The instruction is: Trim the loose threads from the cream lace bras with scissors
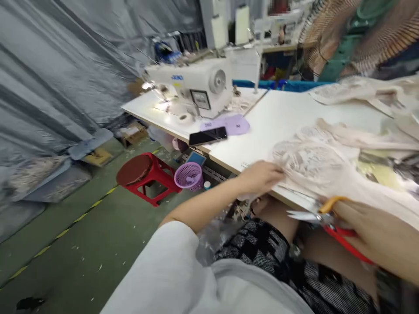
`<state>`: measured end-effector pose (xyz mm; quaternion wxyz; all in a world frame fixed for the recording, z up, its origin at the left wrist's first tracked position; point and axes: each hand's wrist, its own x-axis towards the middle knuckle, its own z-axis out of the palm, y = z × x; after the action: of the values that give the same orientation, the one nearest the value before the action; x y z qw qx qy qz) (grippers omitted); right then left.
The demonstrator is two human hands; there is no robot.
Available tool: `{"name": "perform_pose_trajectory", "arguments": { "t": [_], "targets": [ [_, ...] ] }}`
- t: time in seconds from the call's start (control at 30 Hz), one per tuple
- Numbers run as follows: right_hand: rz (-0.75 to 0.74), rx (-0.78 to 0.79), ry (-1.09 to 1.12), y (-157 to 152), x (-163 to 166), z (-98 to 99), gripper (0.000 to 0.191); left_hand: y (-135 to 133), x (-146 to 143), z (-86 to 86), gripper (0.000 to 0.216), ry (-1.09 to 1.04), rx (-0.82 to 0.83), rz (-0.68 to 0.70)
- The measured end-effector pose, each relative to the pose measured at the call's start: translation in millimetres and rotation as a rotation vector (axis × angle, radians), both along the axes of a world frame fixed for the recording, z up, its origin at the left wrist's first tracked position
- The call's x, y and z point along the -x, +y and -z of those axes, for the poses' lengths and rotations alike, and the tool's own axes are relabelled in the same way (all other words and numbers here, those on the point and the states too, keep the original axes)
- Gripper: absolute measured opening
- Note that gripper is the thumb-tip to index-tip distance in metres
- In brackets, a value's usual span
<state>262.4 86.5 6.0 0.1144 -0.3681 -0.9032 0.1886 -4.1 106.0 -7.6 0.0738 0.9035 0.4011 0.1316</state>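
Observation:
My left hand [262, 176] pinches the near edge of a pale lace garment [310, 159] at the front of the white table [238, 150]. In my right hand [363, 222] is a pair of scissors [343, 240] with red and orange handles. Their silver blades point left, slightly apart, just off the table's edge and below the garment. The fabric spreads to the right in loose folds, and more pale pieces [366, 91] lie farther back. Some of my right fingers are hidden by the handles and by blur.
A white sewing machine [199, 87] stands at the table's far left. Near it lie a black phone [208, 136], a purple pattern piece [234, 125] and a tape roll [185, 118]. A red stool [147, 176] and purple basket [190, 176] are on the floor. A large fan [347, 39] stands behind.

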Motion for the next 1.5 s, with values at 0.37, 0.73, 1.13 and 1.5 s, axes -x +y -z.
{"name": "perform_pose_trajectory", "arguments": {
  "t": [0.37,0.73,1.13,1.5],
  "targets": [
    [-0.139,-0.351,-0.071,-7,-2,7.2,0.014,27,20,-11.8,0.038,-0.057,0.244,0.059],
    [-0.153,-0.389,-0.133,-5,-5,9.2,0.01,30,23,-11.4,0.025,-0.102,0.323,-0.1],
    [-0.148,-0.396,-0.201,-4,-13,12.9,0.009,35,2,-20.5,0.017,-0.028,0.345,-0.175],
    [-0.251,-0.573,-0.143,-4,-1,-2.6,0.011,40,0,-15.0,0.023,-0.04,0.308,-0.192]
  ]
}}
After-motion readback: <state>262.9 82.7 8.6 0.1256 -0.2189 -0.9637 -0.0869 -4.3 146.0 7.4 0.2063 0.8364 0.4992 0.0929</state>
